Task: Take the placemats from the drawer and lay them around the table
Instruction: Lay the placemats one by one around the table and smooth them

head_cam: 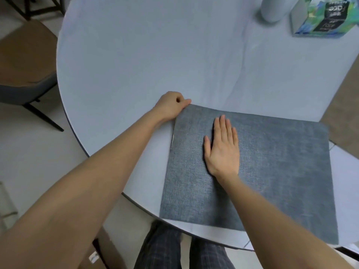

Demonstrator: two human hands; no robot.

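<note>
— Which step is this?
— Peeling one placemat [272, 171] off the stack at the surface [136, 55] edge — my left grip [172, 105] pinches its far corner, my right grip [223, 146] rests flat, released.
— Next?
— Probably lift it clear — carry it round.

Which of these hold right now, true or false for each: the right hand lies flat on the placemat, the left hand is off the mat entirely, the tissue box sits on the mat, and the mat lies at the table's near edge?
1. The right hand lies flat, palm down, on the placemat. True.
2. The left hand is off the mat entirely. False: its grip pinches the mat's far left corner.
3. The tissue box sits on the mat. False: it stands apart at the far right of the table, beside a pale cylinder.
4. The mat lies at the table's near edge. True.
</note>
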